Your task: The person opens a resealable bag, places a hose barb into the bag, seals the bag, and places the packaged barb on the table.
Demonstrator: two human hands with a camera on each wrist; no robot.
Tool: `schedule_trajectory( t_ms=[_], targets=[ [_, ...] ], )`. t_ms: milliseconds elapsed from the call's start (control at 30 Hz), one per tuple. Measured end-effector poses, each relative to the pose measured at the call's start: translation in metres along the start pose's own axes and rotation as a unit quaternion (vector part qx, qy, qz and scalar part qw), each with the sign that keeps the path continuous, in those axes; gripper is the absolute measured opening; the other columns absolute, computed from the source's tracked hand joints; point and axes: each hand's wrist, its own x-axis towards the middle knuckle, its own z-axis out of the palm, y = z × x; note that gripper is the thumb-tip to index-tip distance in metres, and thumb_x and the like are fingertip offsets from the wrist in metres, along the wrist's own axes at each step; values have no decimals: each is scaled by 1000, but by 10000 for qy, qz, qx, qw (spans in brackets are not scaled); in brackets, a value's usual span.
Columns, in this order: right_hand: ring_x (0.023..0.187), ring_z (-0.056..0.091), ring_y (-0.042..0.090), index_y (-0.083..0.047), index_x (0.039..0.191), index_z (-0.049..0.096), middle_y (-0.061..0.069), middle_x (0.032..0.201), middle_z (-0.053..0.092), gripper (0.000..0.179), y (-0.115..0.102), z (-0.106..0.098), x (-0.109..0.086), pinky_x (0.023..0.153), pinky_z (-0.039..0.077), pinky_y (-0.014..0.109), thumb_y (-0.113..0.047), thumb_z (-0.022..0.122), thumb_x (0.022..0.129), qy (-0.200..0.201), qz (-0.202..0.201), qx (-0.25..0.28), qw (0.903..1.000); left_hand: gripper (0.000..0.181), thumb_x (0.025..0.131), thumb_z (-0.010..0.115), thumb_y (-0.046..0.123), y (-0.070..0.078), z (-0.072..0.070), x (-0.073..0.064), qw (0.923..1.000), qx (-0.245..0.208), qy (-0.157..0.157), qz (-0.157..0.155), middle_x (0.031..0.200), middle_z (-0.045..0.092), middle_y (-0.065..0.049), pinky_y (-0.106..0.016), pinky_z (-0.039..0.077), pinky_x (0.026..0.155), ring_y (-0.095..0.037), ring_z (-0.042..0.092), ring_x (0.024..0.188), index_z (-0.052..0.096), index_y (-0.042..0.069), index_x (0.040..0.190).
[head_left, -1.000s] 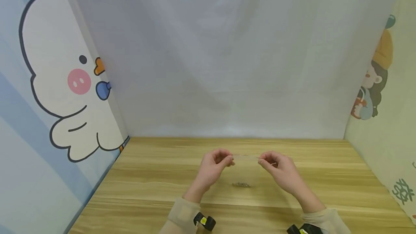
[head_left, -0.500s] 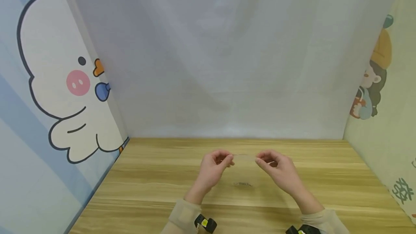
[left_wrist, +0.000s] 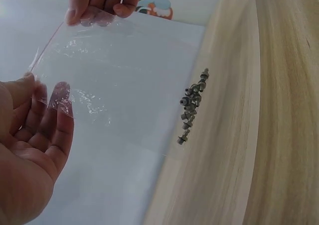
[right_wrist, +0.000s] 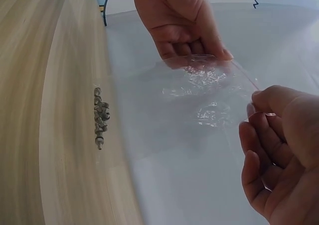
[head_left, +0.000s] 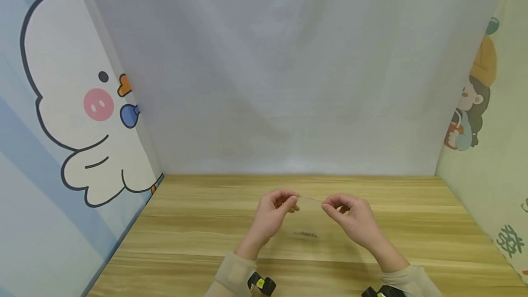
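Note:
A clear plastic zip bag (left_wrist: 119, 80) hangs between my two hands, its pinkish seal line running along the top edge. Thumb and fingers of my left hand (head_left: 270, 214) pinch one end of that edge. At the other end, my right hand (head_left: 352, 217) pinches it between thumb and forefinger. Several small metal screw-like fittings (left_wrist: 192, 103) lie in a row along the bag's bottom; the right wrist view shows the same fittings (right_wrist: 101, 118) bunched in the fold. In the head view the bag itself is almost invisible, apart from its thin top edge.
Beneath the hands is a wood-grain table (head_left: 198, 228). A grey-white cloth (head_left: 288, 81) hangs behind it, with printed cartoon panels at left and right. Black wrist-worn cameras (head_left: 261, 283) sit over the sleeves.
My right hand has shifted slightly left, towards the left hand, and its fingertips are a little lower. The bag's top edge now slopes down to the right. My left hand stays nearly in place.

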Motion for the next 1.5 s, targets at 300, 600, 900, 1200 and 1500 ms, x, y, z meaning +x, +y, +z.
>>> schedule_trajectory(
  t_ms=[300, 600, 900, 1200, 1500],
  targets=[
    [79, 66, 6, -13, 101, 80, -11, 90, 74, 4, -2, 1, -1, 70, 57, 28, -15, 77, 101, 75, -287, -186, 9994, 22, 104, 74, 19, -2, 2, -1, 9996, 129, -161, 168, 100, 76, -14, -30, 58, 78, -26, 70, 92, 77, 0, 114],
    [77, 66, 8, -16, 99, 80, -12, 88, 73, 3, 1, 2, -1, 69, 58, 30, -13, 80, 98, 21, -202, -7, 9998, 13, 102, 74, 15, 2, 3, -2, 9987, 121, -157, 467, 95, 75, -7, -25, 54, 73, -24, 69, 87, 78, 3, 106],
    [78, 65, 8, -19, 93, 78, -13, 87, 73, 14, -3, 2, -2, 69, 56, 28, -6, 80, 96, 168, -511, -30, 9985, 16, 102, 74, 12, 2, 4, -2, 9968, 236, -433, 630, 101, 74, -10, -27, 56, 74, -13, 69, 85, 77, -1, 110],
    [80, 65, 8, -20, 94, 78, -13, 87, 72, 13, -3, 2, -2, 71, 56, 29, -7, 81, 95, -20, -337, -28, 9994, 12, 103, 73, 12, 2, 5, -2, 9951, 287, -378, 868, 97, 74, -8, -28, 57, 77, -14, 70, 85, 78, 1, 104],
    [77, 65, 7, -20, 92, 79, -14, 88, 74, 17, -2, 5, -2, 69, 53, 29, -3, 83, 92, 147, -766, -100, 9969, 12, 104, 73, 13, 1, 6, -3, 9904, 463, -587, 1164, 101, 74, -7, -37, 60, 84, -14, 69, 90, 78, 2, 105]
  ],
)
